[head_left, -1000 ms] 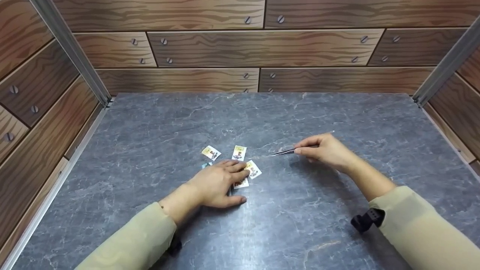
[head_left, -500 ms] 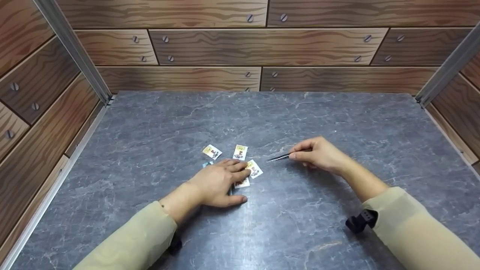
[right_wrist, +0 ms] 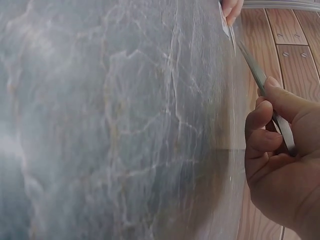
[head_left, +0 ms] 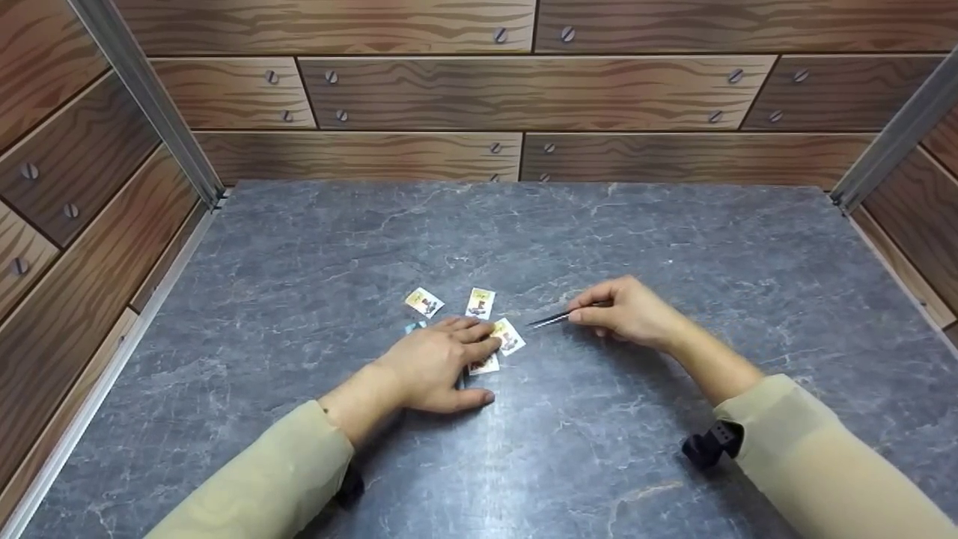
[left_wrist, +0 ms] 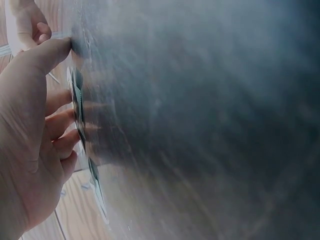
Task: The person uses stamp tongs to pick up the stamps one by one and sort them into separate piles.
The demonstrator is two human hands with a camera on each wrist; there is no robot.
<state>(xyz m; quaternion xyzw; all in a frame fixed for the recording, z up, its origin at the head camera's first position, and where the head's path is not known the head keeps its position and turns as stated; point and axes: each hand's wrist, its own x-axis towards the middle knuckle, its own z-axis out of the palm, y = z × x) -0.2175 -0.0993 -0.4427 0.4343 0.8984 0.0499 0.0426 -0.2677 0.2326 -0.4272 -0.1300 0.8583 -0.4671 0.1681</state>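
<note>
My left hand lies palm down with its fingers extended over several small printed paper cards. One card pokes out past the fingertips, and another shows between forefinger and thumb. A bluish piece is mostly covered by the hand. Just beyond the fingers lie two more cards, an upright one and a slanted one. Between thumb and fingers, my right hand pinches slim tweezers. Their tips point left, close to the nearest card but apart from it. The right wrist view shows the tweezers along the curled fingers.
A grey marbled tabletop lies under both hands. Wood-patterned panels stand at the back and both sides, with metal posts at the corners. A black wrist device sits at the right sleeve.
My right hand has moved left and slightly toward me, bringing the tweezers' tips nearer the cards. The left hand and the cards stay in place.
</note>
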